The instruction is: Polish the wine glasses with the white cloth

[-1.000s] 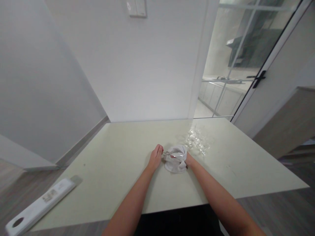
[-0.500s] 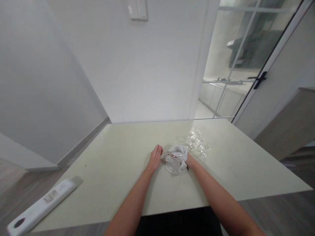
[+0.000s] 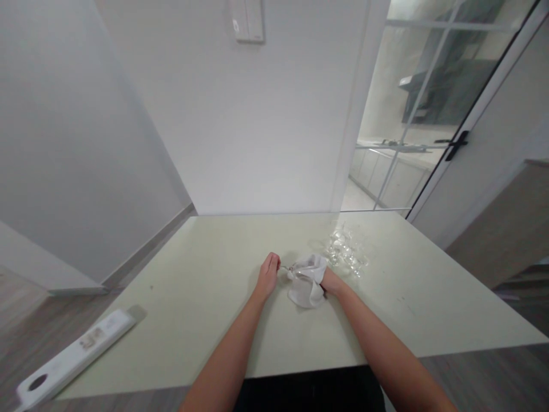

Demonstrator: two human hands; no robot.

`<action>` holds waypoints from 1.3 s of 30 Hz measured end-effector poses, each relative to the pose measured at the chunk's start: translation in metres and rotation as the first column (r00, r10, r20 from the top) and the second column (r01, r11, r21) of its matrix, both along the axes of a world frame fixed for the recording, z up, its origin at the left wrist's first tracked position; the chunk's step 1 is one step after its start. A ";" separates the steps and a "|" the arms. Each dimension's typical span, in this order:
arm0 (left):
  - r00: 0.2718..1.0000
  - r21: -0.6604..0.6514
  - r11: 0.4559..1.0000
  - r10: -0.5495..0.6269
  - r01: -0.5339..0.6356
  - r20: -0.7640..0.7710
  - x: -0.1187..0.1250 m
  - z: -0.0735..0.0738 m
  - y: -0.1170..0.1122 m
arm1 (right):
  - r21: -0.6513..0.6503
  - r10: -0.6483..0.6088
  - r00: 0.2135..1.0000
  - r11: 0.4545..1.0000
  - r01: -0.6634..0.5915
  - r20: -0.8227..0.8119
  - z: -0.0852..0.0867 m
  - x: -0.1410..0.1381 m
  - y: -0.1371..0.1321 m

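My left hand (image 3: 270, 270) is closed, its fingers pinching the end of a thin, shiny piece (image 3: 285, 268) whose exact kind I cannot make out. That piece runs right, into a bunched white cloth (image 3: 306, 289) just above the table. From the other side my right hand (image 3: 329, 281) grips the cloth, with most of its fingers hidden in the folds. A small dark bit shows beside the right wrist. Just beyond the cloth lies a loose pile of clear, glinting pieces (image 3: 346, 252), too blurred to name.
The pale table (image 3: 206, 320) meets a white wall (image 3: 257, 131) at the back. At its front left corner a long white bar with an oval hole (image 3: 77, 357) reaches past the edge. A glass-paned door (image 3: 398, 166) with a black handle (image 3: 457, 146) stands back right.
My left hand has drawn slightly left, away from the cloth, and more of the thin piece shows. The cloth has folded over, covering the reddish-brown spot seen in it before. My view has shifted slightly.
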State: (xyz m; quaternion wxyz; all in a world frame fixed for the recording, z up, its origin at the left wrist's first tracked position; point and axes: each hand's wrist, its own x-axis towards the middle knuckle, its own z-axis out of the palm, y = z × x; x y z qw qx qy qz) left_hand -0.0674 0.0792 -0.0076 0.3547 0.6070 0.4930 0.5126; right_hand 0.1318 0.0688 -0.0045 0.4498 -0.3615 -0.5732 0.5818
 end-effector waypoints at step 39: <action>0.993 0.041 0.994 -0.096 0.099 -0.062 0.003 -0.001 -0.006 | 0.128 -0.144 0.968 0.985 0.120 0.204 -0.002 -0.002 -0.001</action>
